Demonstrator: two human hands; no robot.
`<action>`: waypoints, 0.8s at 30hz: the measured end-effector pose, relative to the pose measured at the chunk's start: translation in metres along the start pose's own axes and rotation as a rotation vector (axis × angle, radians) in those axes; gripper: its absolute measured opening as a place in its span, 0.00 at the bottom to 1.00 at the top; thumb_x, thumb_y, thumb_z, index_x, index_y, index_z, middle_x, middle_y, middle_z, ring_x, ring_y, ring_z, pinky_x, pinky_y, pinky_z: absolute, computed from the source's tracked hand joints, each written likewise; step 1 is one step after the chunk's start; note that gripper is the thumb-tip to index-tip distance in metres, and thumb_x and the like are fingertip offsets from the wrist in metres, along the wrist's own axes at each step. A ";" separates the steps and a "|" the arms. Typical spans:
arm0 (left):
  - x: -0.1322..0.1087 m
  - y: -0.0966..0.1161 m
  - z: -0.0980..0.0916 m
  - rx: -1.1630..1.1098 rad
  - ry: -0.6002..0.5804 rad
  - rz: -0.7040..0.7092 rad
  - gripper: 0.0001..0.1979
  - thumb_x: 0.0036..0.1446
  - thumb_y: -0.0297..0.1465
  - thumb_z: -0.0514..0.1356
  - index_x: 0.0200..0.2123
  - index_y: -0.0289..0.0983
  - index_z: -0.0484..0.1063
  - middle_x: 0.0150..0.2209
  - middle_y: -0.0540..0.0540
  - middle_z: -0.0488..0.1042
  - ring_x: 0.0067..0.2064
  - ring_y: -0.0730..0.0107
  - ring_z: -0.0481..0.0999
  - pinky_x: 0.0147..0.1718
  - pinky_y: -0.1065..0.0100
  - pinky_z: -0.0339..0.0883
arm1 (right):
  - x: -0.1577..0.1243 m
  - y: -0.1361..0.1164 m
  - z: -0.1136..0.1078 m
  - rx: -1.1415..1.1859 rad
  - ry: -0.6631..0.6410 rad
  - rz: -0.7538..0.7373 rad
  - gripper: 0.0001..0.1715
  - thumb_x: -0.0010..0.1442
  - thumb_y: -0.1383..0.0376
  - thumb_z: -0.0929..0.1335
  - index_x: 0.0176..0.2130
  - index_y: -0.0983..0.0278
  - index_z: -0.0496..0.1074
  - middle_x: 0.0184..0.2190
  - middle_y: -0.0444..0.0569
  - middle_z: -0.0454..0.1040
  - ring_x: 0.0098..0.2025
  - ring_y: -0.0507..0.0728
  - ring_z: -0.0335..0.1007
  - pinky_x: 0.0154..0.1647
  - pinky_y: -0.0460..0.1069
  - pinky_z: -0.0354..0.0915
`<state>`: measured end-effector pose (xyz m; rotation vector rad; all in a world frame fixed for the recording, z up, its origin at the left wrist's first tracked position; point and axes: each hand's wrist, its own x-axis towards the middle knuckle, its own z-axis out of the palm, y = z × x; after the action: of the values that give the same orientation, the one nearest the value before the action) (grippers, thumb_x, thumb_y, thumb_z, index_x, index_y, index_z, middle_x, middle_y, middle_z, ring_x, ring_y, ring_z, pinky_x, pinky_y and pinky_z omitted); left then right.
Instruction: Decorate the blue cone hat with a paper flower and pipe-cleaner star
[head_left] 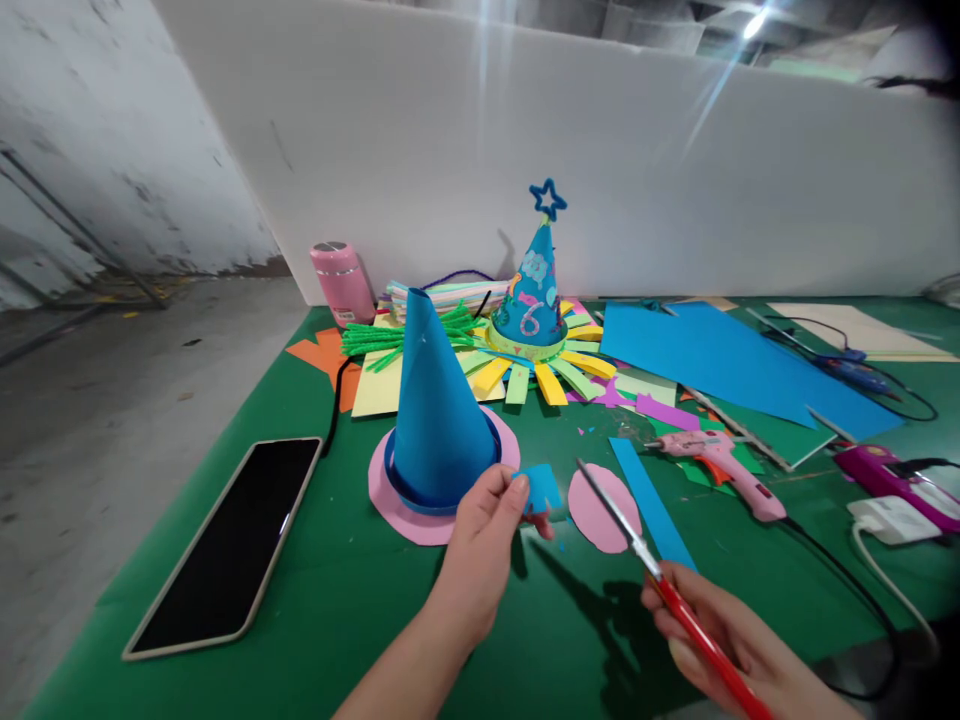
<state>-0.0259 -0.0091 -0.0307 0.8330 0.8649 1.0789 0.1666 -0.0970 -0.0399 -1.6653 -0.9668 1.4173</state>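
My left hand [487, 525] pinches a small blue paper piece [541, 488] just in front of a plain blue paper cone hat [435, 410] standing on a pink round brim [397, 505]. My right hand [739, 635] grips red-handled scissors [652, 565], blades closed and pointing up-left toward the blue piece. A pink paper disc [596, 520] and a blue paper strip [649, 500] lie under the scissor blades on the green table [337, 600].
A decorated blue hat with a star [531, 300] stands behind on coloured strips. A phone [232, 545] lies at the left. A pink glue gun [720, 465], blue paper sheet [720, 360], pink bottle [341, 283], green pipe cleaners [382, 340] and cables lie around.
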 end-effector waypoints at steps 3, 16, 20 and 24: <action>-0.003 0.001 0.003 0.188 -0.114 -0.021 0.10 0.53 0.34 0.54 0.22 0.36 0.65 0.21 0.51 0.67 0.25 0.73 0.67 0.27 0.72 0.59 | 0.015 -0.012 0.012 0.084 0.025 -0.117 0.19 0.41 0.50 0.69 0.26 0.62 0.67 0.24 0.47 0.70 0.29 0.57 0.70 0.28 0.47 0.67; -0.003 0.000 0.004 0.245 -0.229 -0.037 0.09 0.52 0.32 0.55 0.24 0.34 0.68 0.23 0.48 0.69 0.26 0.73 0.67 0.28 0.70 0.60 | 0.031 -0.048 0.057 0.139 0.072 -0.262 0.13 0.49 0.62 0.68 0.33 0.61 0.59 0.24 0.38 0.62 0.20 0.46 0.61 0.16 0.39 0.58; -0.001 -0.004 0.004 0.195 -0.249 -0.051 0.08 0.51 0.32 0.55 0.25 0.33 0.69 0.24 0.47 0.71 0.27 0.71 0.68 0.29 0.68 0.61 | 0.036 -0.045 0.061 0.244 0.065 -0.277 0.15 0.48 0.62 0.70 0.33 0.61 0.60 0.24 0.37 0.62 0.20 0.46 0.65 0.17 0.40 0.62; 0.000 -0.008 0.002 0.138 -0.161 -0.066 0.09 0.51 0.33 0.56 0.23 0.34 0.67 0.21 0.49 0.68 0.25 0.72 0.68 0.29 0.69 0.61 | 0.037 -0.039 0.059 0.241 0.006 -0.271 0.14 0.48 0.62 0.70 0.34 0.60 0.61 0.23 0.37 0.64 0.20 0.47 0.66 0.19 0.40 0.63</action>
<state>-0.0208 -0.0111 -0.0364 0.9862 0.8318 0.8890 0.1087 -0.0426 -0.0290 -1.3092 -0.9379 1.2890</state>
